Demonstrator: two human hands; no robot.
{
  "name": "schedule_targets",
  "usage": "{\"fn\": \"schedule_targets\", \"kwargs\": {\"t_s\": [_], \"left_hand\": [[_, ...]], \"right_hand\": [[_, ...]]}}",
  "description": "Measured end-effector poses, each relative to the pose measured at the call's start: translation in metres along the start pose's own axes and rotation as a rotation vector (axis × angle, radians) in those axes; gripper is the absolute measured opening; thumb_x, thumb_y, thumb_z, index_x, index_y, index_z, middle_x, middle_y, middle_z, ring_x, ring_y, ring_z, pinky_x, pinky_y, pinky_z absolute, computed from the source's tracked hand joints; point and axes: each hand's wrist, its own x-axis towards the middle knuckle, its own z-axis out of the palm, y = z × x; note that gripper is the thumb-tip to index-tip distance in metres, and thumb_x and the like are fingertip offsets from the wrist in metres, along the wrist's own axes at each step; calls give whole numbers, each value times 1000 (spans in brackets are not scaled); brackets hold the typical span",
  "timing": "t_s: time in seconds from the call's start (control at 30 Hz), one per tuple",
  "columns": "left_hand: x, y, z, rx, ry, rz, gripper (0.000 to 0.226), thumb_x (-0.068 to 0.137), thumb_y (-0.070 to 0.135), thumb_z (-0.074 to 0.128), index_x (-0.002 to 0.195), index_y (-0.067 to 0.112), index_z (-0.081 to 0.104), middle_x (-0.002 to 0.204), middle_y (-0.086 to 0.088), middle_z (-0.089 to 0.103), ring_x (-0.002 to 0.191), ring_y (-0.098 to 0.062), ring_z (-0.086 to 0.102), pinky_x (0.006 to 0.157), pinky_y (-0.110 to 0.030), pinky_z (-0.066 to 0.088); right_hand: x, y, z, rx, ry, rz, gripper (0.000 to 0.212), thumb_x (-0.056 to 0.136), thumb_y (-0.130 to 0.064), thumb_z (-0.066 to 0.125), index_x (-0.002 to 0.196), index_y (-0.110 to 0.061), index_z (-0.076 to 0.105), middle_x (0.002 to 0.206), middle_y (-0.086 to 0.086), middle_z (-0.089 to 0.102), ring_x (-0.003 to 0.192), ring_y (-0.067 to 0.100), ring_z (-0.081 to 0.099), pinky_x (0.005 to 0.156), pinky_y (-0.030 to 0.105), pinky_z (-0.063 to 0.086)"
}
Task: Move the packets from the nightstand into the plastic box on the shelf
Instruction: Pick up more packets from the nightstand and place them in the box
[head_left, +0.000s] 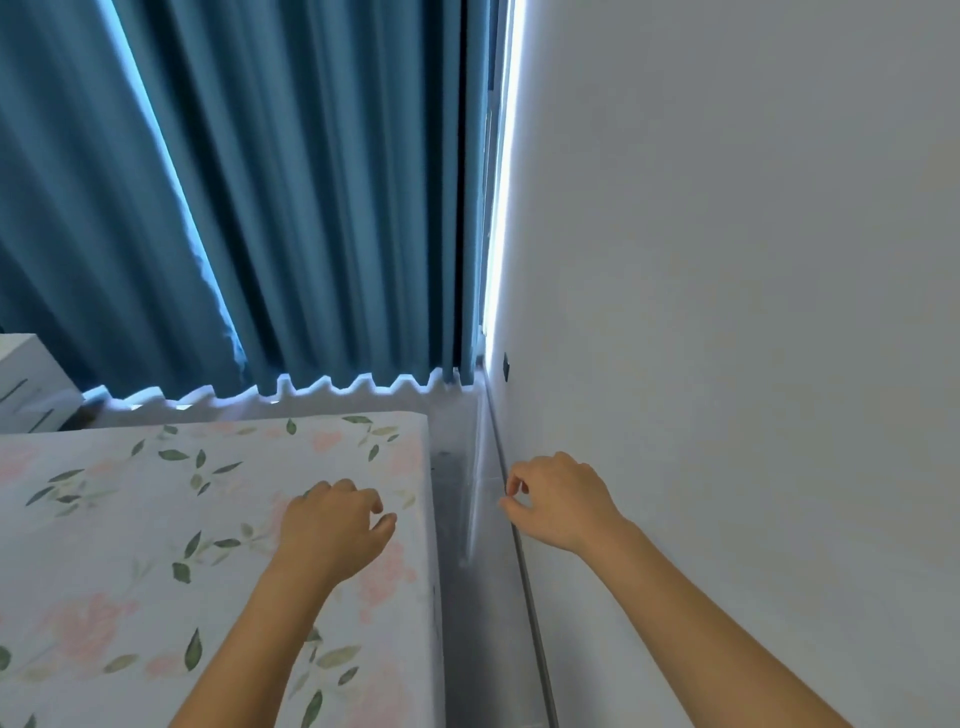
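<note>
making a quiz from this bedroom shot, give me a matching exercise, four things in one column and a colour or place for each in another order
Things:
1. curtain
2. bedsheet
3. left hand
4. right hand

Descriptions:
A. white with pink flowers and green leaves
B. over the gap beside the wall
C. blue, hanging in pleats
D. above the bed, holding nothing

Pairs: 1-C, 2-A, 3-D, 4-B

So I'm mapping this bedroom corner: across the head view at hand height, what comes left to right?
Floral bedsheet → left hand → grey gap beside the bed → right hand → white wall.
</note>
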Motion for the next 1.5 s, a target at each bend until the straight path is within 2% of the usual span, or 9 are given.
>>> {"fn": "schedule_targets", "kwargs": {"t_s": [0.3,0.53,0.67,0.8,0.93,1.03,1.2,1.37,1.5], "left_hand": [[207,-41,-4,-21,-75,-55,42,95,54,38,124,31,57,121,6,61,111,-16,57,88,-31,46],[469,-32,-31,-114,-78,-63,36,93,45,38,115,28,61,113,7,63,107,-19,58,83,-31,44],[610,-52,-70,-55,4,-66,40,94,43,35,124,26,55,119,5,58,115,-18,55,102,-45,31],[689,-92,-104,-89,18,-133,36,96,42,40,122,22,54,115,3,63,113,-20,54,78,-32,37],[757,-133,-115,-126,-21,-231,37,95,46,41,122,25,55,114,1,63,110,-21,56,83,-32,36],[807,-159,-120,-154,-41,-278,35,94,46,44,119,25,57,113,1,63,108,-20,56,77,-29,35],[897,-224,-113,-229,-28,-394,32,93,46,44,115,28,59,112,5,63,105,-18,57,77,-29,39],[953,-333,-123,-235,-12,-628,39,95,45,41,127,26,54,129,3,57,120,-23,53,92,-34,46],[948,-396,-135,-269,-39,-794,42,97,46,38,132,28,49,133,4,55,124,-21,50,93,-32,43]], "right_hand": [[222,75,-3,4,-153,52,34,91,-40,50,121,-25,57,118,0,62,108,20,57,90,34,49],[482,141,-3,-56,-131,17,51,90,-51,48,136,-31,42,118,-3,62,111,19,56,87,33,49],[633,146,-28,-99,-111,-77,48,92,-51,45,136,-31,42,115,-6,61,113,20,54,83,31,46],[730,138,-49,-67,-111,-101,45,93,-52,42,133,-31,44,94,-7,57,108,20,55,82,32,45],[823,124,-62,-100,-133,-166,48,93,-51,42,137,-31,40,94,-5,60,109,21,55,81,32,45],[890,109,-60,-118,-159,-231,49,93,-51,42,138,-32,38,97,-6,65,111,19,54,83,31,45],[1017,76,-59,-134,-176,-347,55,92,-56,43,142,-38,31,92,-8,59,111,17,53,82,30,45],[1167,-4,-63,-174,-177,-497,52,91,-55,45,139,-34,38,119,-7,61,117,17,53,86,31,48],[1238,-103,-57,-229,-241,-694,44,93,-49,47,133,-32,46,115,-9,64,112,16,56,84,28,47]]}}
